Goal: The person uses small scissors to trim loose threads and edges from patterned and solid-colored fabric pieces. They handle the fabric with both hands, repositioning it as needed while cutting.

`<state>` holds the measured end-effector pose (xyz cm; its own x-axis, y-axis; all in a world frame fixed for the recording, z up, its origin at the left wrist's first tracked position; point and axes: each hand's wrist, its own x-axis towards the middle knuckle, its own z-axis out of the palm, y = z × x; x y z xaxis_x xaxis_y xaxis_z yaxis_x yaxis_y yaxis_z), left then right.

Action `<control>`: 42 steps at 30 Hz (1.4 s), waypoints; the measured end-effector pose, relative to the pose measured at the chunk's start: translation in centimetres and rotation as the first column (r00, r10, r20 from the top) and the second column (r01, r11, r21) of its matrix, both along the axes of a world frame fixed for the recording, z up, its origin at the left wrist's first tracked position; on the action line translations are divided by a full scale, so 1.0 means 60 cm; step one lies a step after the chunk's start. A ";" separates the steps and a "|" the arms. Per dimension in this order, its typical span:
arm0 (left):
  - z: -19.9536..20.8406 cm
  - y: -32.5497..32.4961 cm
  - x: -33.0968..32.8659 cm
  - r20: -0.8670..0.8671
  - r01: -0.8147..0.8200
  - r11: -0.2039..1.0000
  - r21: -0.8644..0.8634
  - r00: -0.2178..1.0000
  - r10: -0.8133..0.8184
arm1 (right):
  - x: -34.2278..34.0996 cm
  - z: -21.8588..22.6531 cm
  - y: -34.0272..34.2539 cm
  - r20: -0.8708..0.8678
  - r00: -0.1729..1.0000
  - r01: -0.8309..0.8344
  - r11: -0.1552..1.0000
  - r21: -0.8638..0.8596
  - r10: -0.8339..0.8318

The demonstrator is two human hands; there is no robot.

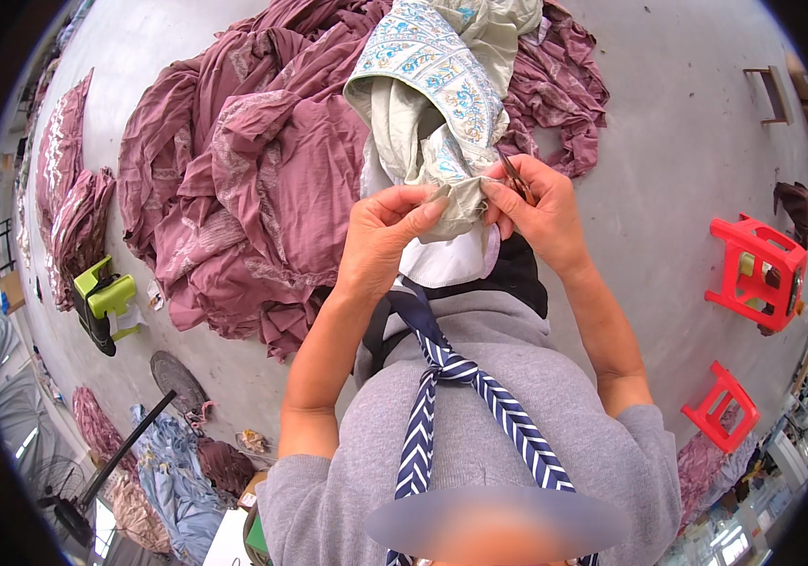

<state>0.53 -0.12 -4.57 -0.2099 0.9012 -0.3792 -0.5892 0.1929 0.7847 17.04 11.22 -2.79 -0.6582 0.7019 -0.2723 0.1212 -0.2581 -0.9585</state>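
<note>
A pale green cloth [465, 203] with a blue-and-yellow patterned band [430, 64] hangs across my lap. My left hand [387, 226] pinches its gathered edge between thumb and fingers. Close beside it, my right hand [544, 209] has its thumb and fingertips at the same edge. Small dark thread snips [515, 177] lie in the curl of my right fingers, their pointed end showing above the hand. The part inside the palm is hidden. Below the green cloth, a white piece of fabric [449, 259] rests over my lap.
A large heap of dusty-pink cloth [253, 179] spreads on the grey floor [677, 123] to my left and ahead. Red plastic stools [760, 272] stand at the right. A green stool [107, 297] is at the left, with more cloth piles [173, 481] at the lower left.
</note>
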 end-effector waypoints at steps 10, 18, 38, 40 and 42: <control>0.003 0.010 0.022 -0.039 0.009 1.000 0.027 0.999 -0.008 | 0.011 0.014 -0.008 0.072 0.996 0.045 0.991 0.126 -0.054; 0.011 0.016 0.050 -0.264 -0.091 0.996 -0.001 0.961 0.088 | 0.026 0.002 -0.016 0.148 0.988 -0.022 0.932 0.363 -0.034; 0.003 0.027 0.081 -0.578 -0.198 0.976 0.089 0.788 0.213 | 0.044 0.072 -0.033 -0.030 0.986 -0.133 0.659 -0.741 0.166; 0.004 0.027 0.081 -0.613 -0.189 0.979 0.082 0.764 0.199 | 0.042 0.072 -0.034 -0.044 0.987 -0.137 0.659 -0.739 0.156; 0.004 0.027 0.081 -0.631 -0.189 0.976 0.109 0.745 0.215 | 0.041 0.071 -0.035 -0.043 0.989 -0.124 0.652 -0.748 0.139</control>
<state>5.40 1.48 -4.33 -0.5691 0.8200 -0.0605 0.0264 0.0918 0.9954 19.50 9.14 1.50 -0.7177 0.1632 -0.6770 0.2244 -0.8661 -0.4467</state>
